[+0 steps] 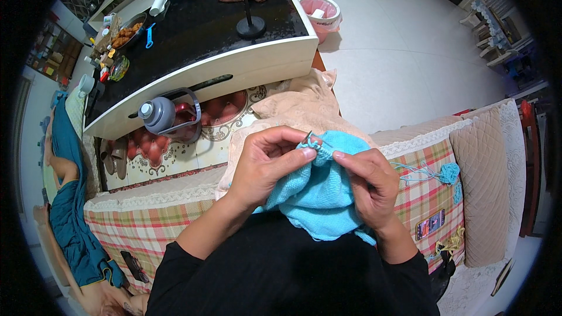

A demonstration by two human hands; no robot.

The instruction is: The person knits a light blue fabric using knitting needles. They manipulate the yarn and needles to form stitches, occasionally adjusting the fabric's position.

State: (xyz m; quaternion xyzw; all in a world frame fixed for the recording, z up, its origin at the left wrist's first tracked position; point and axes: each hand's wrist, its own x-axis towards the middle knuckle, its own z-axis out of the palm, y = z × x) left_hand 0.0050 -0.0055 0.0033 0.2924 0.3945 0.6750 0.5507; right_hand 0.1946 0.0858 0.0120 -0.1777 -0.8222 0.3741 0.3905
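A light-blue knitted piece [322,193] hangs over my lap in soft folds. My left hand [263,161] pinches its upper edge, thumb and forefinger close to the tip of a thin metal knitting needle [308,137]. On the other side of the stitches, my right hand [372,184] has its thumb and forefinger closed on the work; its lower fingers are curled, and what lies under them is hidden. Several loops sit between the two hands. A small ball of light-blue yarn [449,174] rests on the sofa to my right, with loose strands beside it.
Ahead stands a black-topped table [193,29] with a phone on a stand [250,26] and a pan of food [130,32]. A large grey jug [158,116] is by its front. A pink bin [321,14] stands beyond. A phone [431,224] lies right; another person [73,216] reclines left.
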